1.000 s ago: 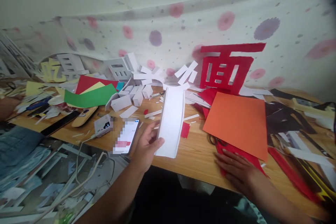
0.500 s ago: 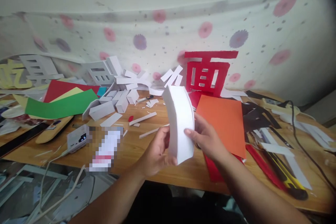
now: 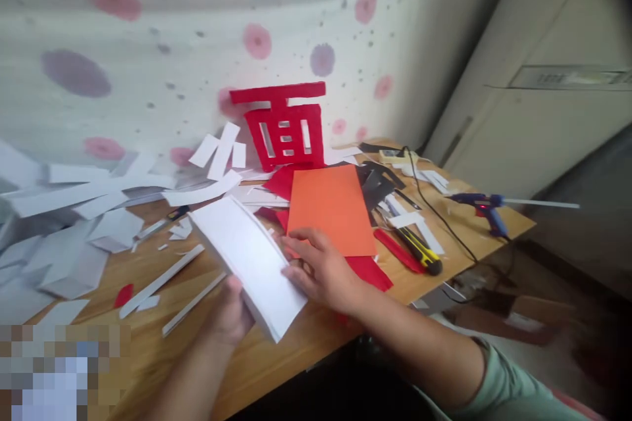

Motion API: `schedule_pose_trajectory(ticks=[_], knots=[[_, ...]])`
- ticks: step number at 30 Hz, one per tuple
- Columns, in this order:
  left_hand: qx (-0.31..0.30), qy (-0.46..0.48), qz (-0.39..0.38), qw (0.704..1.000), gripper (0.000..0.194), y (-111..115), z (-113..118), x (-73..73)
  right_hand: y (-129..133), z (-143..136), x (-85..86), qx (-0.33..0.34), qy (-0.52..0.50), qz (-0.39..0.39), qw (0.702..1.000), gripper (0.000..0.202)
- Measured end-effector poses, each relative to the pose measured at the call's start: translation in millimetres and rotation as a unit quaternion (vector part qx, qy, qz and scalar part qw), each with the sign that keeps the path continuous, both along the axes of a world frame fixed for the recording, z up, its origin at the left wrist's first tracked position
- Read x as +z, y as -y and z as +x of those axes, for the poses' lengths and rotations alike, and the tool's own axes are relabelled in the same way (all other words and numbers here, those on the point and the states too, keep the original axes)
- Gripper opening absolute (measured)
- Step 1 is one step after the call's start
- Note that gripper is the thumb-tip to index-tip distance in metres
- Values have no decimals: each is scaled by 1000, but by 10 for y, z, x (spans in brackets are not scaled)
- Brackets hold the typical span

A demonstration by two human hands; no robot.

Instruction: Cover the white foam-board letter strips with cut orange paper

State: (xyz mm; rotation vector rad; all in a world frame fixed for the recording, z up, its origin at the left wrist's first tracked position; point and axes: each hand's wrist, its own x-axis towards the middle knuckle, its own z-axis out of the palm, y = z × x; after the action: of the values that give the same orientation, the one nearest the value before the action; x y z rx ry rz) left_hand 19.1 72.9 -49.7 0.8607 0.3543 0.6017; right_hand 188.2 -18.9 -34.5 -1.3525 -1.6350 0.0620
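A curved white box-like piece (image 3: 247,256), apparently of paper or foam board, is tilted above the table in front of me. My left hand (image 3: 234,312) grips its lower left side, thumb on the near edge and the other fingers hidden beneath. At its right edge is my right hand (image 3: 323,270), fingers apart and partly stretched out, the tips at or just off the edge; contact is hard to tell. Behind that hand lies an orange sheet (image 3: 328,200) on top of red sheets (image 3: 368,273). A red cut-out character (image 3: 286,125) stands against the wall covering.
White strips and folded pieces (image 3: 74,243) crowd the left, near a small cutter (image 3: 162,222). Right of the orange sheet lies a yellow-and-black box cutter (image 3: 419,251). A blue glue gun (image 3: 481,206) with a white stick rests near the right corner, its black cable (image 3: 444,227) crossing the table.
The view has swung right, bringing the glue gun and cabinet in. The white piece has tipped from upright to slanting left, and my right hand has loosened from its side with fingers spread.
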Motion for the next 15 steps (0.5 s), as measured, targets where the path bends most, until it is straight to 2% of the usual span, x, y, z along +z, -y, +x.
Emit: schedule_pose_trajectory(ticks=[2,5,7,9,12,13,15], knots=[[25,-25,-14,999,96,-23,-14,45,195,218,-93,-44,46,8,998,32],[122,-67,-57,989,98,-84,-35,159,564,715,-261,-170,124,-3,978,22],[179,-84,-108,974,84,-98,-32,237,819,1083,-331,-294,161,-51,941,22],[199,-87,-156,964,67,-70,-16,303,1011,1397,-346,-381,200,-156,889,27],[185,-68,-193,961,53,-6,11,352,1103,1695,-311,-394,213,-344,825,38],[179,-61,-197,962,49,3,14,352,1099,1756,-297,-396,202,-383,810,37],[180,-46,-182,966,45,-7,4,332,1100,1855,-269,-398,175,-409,803,37]])
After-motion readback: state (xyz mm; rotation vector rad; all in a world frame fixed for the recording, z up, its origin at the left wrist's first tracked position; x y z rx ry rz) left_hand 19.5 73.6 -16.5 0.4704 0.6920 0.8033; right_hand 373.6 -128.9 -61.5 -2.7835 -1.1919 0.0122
